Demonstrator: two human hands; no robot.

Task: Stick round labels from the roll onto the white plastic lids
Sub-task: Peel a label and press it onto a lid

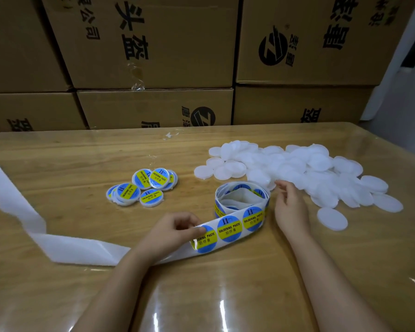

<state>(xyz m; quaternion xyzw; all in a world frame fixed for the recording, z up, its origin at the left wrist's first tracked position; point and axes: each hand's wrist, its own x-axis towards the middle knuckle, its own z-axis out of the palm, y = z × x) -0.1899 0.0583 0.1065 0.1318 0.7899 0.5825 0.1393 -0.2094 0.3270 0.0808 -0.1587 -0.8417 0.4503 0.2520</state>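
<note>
The left hand (175, 230) pinches the leading label (203, 238) on the strip from the roll (242, 200) — a closed grip. The right hand (290, 207) is loosely curled and empty beside the white lids (309, 168) on the worktop (82, 159). Best to peel slowly by the edge — then centre it.

The left hand (175, 232) covers the left part of the nearest label (205, 239) on the strip (229, 230) it pinches. The empty backing (65, 245) passes under the left forearm and is cut off at the left edge. Inner turns of the roll (241, 200) are hidden. Whether the right hand (289, 207) touches the white lids (309, 168) cannot be told; lower lids in the pile are covered. Both forearms are cut off by the bottom edge, the cardboard boxes (153, 44) by the top edge.
</note>
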